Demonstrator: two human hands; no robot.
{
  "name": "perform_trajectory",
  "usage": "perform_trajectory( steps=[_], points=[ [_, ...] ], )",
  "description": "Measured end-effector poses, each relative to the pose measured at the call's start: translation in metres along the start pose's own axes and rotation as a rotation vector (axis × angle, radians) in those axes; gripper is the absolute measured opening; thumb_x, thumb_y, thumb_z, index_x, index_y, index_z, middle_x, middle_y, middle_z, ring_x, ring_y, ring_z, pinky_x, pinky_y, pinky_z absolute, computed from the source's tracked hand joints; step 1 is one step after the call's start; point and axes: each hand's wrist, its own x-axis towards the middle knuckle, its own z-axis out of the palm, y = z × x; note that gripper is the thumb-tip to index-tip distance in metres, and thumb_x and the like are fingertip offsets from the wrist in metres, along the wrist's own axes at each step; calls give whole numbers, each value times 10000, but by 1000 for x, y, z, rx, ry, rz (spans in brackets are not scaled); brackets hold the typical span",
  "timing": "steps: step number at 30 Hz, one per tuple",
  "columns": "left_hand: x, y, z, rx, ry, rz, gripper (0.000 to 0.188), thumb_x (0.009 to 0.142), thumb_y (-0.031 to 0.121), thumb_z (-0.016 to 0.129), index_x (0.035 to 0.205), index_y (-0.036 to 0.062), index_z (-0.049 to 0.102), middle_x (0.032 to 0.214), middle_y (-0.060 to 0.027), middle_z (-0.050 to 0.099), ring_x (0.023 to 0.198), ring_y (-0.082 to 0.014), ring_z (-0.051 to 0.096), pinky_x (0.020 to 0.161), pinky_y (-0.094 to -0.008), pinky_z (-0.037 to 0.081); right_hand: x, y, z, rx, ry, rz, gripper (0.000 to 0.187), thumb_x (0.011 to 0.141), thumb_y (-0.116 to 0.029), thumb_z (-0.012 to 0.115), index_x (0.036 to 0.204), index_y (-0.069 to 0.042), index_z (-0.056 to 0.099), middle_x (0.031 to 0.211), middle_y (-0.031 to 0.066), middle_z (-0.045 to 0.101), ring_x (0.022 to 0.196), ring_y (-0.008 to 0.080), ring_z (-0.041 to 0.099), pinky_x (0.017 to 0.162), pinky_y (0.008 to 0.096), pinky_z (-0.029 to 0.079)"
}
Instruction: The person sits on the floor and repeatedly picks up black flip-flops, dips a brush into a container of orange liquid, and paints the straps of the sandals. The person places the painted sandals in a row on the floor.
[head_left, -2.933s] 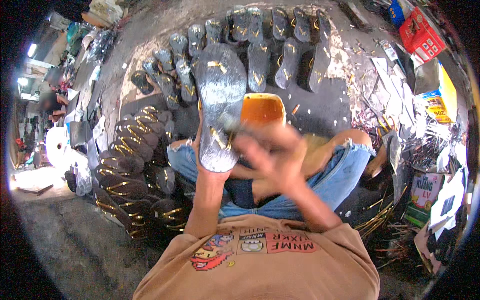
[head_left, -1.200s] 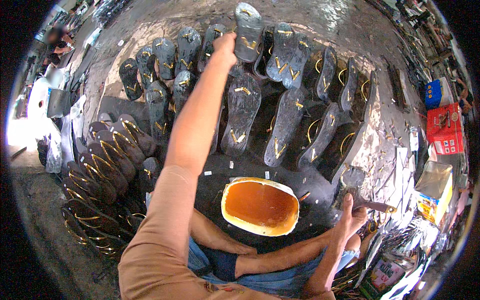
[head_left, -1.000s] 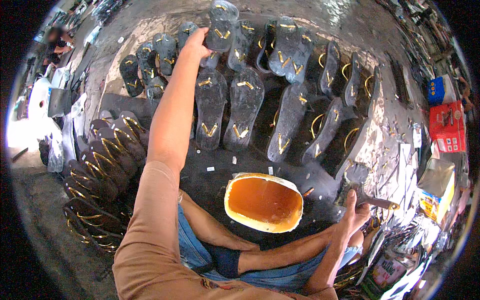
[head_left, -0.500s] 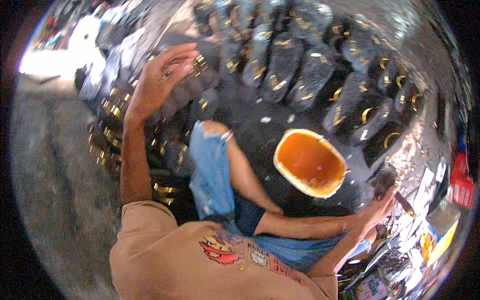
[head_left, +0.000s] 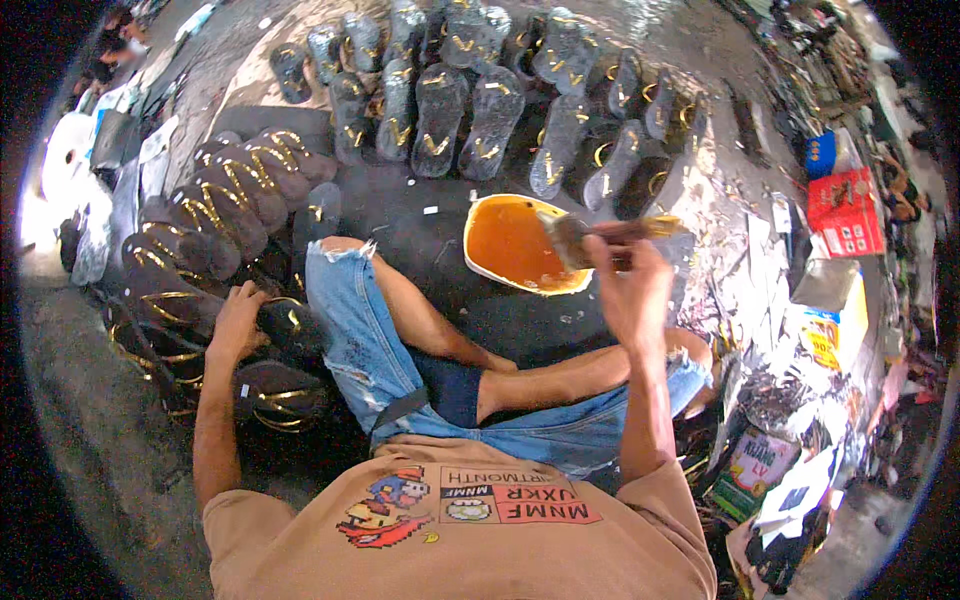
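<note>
Whereas the left arm was stretched to the far rows of sandals (head_left: 440,120) about a second ago, with one sandal held over them, it has since been drawn back to the person's left side. Several sandals in those rows are laid sole-up, and none is touched by either hand. Beside the left leg, a heap of strapped sandals (head_left: 205,250) is noted, its pieces overlapping. Ahead of the crossed legs, an oval tub (head_left: 468,240) of orange liquid (head_left: 510,245) is found.

At the near side of the heap, a single dark sandal (head_left: 290,325) is gripped at its edge by the left hand (head_left: 240,320), whose fingers are curled. A broad brush (head_left: 568,240), formerly held off to the right, has been brought over the tub's right side; its handle is clasped in the closed fingers of the right hand (head_left: 635,275). Whether the bristles are wetted cannot be told. One round with a sandal is judged finished, and another begun. Smallest, a pale scrap (head_left: 430,210) is recorded between tub and rows.
</note>
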Motion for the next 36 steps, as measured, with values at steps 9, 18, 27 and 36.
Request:
perform_trajectory(
  steps=[9,18,27,36],
  points=[
    [-42,83,-62,-536,712,-236,357,689,-71,732,942,34,503,890,-99,484,813,-280,500,723,-335,448,-14,45,34,-345,-18,-379,234,837,-207,804,980,-38,728,913,144,735,846,316,696,761,441,555],
    [-68,176,13,-501,443,-29,576,844,60,658,1413,112,591,1550,-203,421,1406,-408,408,1151,-503,327,-33,51,-15,-54,134,136,242,911,-165,714,1008,55,685,916,199,742,855,260,719,770,397,554],
    [-39,191,-22,-1308,331,0,464,917,199,641,1364,78,616,1295,-172,654,1209,-348,600,1046,-451,474,-66,56,-22,399,-93,237,333,938,-247,676,1086,51,691,1051,170,723,961,203,691,796,354,548],
    [1,279,-38,-2618,-331,82,559,964,406,547,1348,0,553,1218,-205,679,978,-275,721,880,-467,607,-26,-43,25,180,-253,-463,270,785,-227,858,946,-61,719,932,103,706,962,268,686,840,420,537]
  ],
)
